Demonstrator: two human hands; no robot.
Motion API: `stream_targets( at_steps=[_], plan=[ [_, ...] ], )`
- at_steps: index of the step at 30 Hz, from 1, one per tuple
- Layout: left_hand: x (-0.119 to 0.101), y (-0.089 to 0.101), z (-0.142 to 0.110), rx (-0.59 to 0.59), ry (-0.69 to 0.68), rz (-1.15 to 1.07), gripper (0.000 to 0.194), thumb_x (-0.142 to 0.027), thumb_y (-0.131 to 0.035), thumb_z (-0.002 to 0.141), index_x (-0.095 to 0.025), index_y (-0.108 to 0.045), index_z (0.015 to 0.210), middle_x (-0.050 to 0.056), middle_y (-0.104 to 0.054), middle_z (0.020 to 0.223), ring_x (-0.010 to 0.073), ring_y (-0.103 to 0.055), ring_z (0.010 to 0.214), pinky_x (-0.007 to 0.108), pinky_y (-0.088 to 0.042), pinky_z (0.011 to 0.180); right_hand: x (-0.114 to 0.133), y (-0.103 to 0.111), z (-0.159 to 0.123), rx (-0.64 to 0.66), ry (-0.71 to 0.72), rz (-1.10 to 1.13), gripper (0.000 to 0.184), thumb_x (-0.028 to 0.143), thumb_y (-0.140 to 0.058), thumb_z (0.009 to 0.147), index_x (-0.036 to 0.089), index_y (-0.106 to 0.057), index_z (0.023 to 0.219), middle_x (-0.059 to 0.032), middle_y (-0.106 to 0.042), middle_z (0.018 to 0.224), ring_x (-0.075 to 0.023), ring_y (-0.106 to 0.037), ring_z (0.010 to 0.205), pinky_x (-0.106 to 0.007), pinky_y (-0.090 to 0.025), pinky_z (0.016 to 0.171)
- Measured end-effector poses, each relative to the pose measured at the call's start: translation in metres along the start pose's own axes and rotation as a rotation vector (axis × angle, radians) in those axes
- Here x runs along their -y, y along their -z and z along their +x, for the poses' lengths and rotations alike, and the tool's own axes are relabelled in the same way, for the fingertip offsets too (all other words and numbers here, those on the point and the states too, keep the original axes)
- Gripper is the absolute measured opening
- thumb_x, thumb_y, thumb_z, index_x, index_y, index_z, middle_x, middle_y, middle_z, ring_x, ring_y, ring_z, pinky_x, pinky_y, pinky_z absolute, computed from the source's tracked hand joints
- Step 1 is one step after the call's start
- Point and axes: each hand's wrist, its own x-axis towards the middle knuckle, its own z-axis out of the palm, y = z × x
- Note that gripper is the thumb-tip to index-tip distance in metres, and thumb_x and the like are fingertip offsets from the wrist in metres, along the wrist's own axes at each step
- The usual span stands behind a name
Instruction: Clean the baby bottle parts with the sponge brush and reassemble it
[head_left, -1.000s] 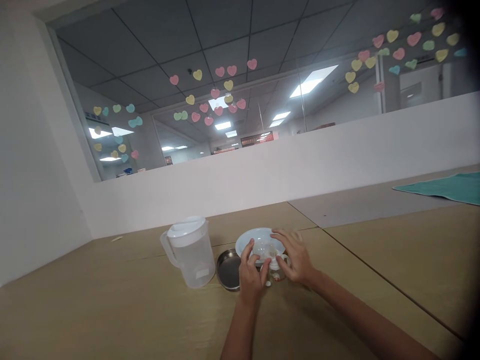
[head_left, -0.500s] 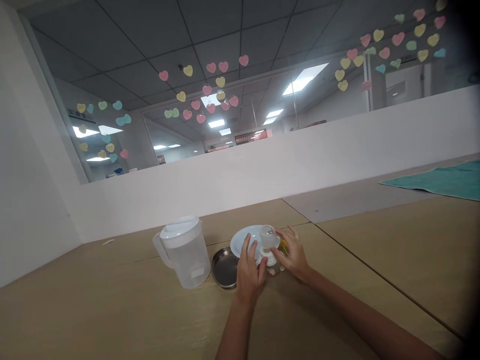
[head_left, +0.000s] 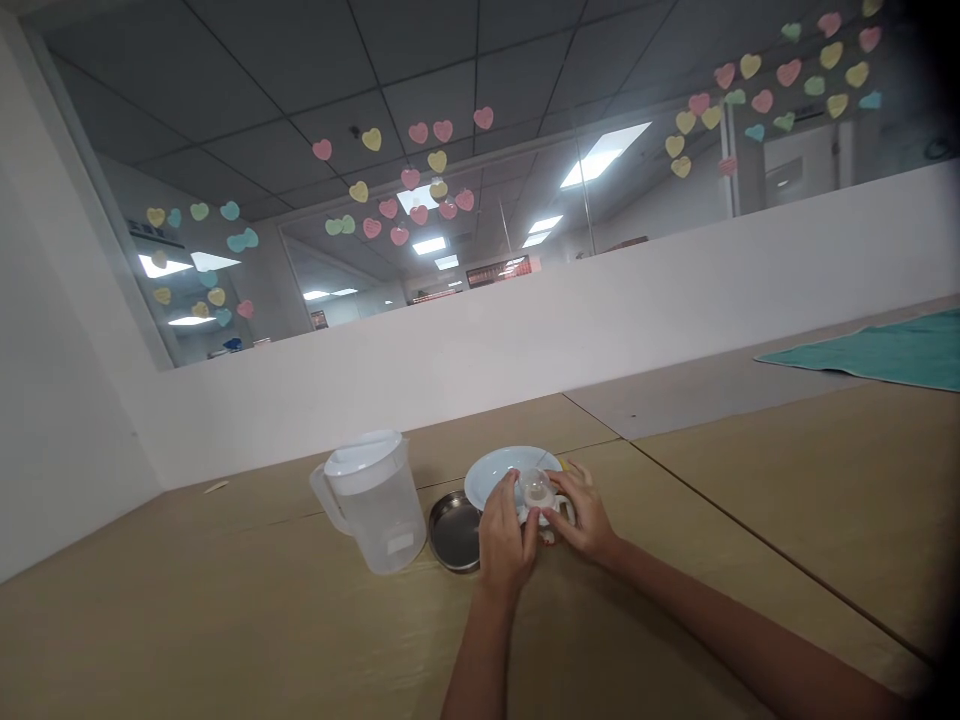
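Observation:
Between my two hands stands a small baby bottle with white handles [head_left: 566, 509] at its sides. A clear domed cap [head_left: 536, 485] sits over its top, and something pale shows through the dome. My left hand [head_left: 507, 535] is curled round the bottle's left side, its thumb near the cap's base. From the right, my right hand [head_left: 589, 515] grips the cap's lower edge with thumb and fingers. The bottle's lower body is mostly hidden; a bit of its patterned front shows below the thumbs.
A pale blue bowl [head_left: 487, 468] lies just behind the bottle. To the left are a round metal dish [head_left: 454, 533] and a lidded clear plastic pitcher [head_left: 382, 520]. A teal cloth [head_left: 885, 352] is spread at the far right. A white wall with a window closes off the table's back.
The clear cap has come down from above the bottle onto its top. Both hands have closed in around it, fingers less spread than before.

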Motion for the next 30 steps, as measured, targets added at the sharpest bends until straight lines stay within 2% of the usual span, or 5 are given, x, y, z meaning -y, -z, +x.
stream_targets(
  at_steps=[10,16,20,25,30],
  plan=[
    [-0.002,-0.008,-0.005,0.036,0.065,-0.083,0.048,-0.026,-0.039,0.092,-0.012,-0.033,0.137,0.015,-0.048,0.134,0.0218,-0.044,0.125,0.038,-0.042,0.101,0.005,-0.008,-0.007,-0.028,-0.067,-0.006,0.032,0.036,-0.048,0.086,0.020,-0.050,0.114,-0.0087,-0.066,0.100,-0.0258,-0.062,0.093,-0.052,-0.029,0.101],
    [-0.001,-0.019,-0.016,0.079,0.240,-0.318,0.050,-0.025,-0.036,0.094,-0.017,-0.025,0.142,0.012,-0.040,0.141,0.0196,-0.039,0.130,0.036,-0.038,0.105,0.011,-0.010,-0.007,-0.067,-0.074,-0.053,0.033,0.035,-0.046,0.088,0.021,-0.049,0.117,-0.0098,-0.064,0.107,-0.0259,-0.060,0.097,-0.049,-0.034,0.099],
    [0.003,-0.023,-0.016,0.118,0.263,-0.463,0.050,-0.027,-0.036,0.094,-0.019,-0.025,0.142,0.012,-0.041,0.140,0.0203,-0.039,0.129,0.036,-0.038,0.104,0.012,-0.010,-0.007,-0.077,-0.065,-0.049,0.034,0.034,-0.047,0.087,0.021,-0.048,0.118,-0.0088,-0.064,0.106,-0.0254,-0.059,0.096,-0.049,-0.033,0.101],
    [0.007,-0.033,-0.014,0.016,0.259,-0.468,0.048,-0.034,-0.038,0.092,-0.018,-0.034,0.138,0.013,-0.054,0.120,0.0223,-0.055,0.111,0.034,-0.048,0.091,0.013,-0.017,-0.008,-0.107,-0.087,-0.006,0.037,0.036,-0.041,0.088,0.023,-0.044,0.123,-0.0084,-0.063,0.106,-0.0262,-0.059,0.098,-0.050,-0.033,0.101],
    [0.009,-0.043,-0.012,-0.069,0.288,-0.485,0.046,-0.041,-0.042,0.090,-0.019,-0.042,0.130,0.010,-0.056,0.113,0.0223,-0.057,0.104,0.032,-0.049,0.087,0.015,-0.019,-0.002,-0.105,-0.065,-0.036,0.040,0.038,-0.036,0.089,0.023,-0.042,0.124,-0.0086,-0.063,0.104,-0.0252,-0.060,0.091,-0.050,-0.033,0.100]
  ],
)
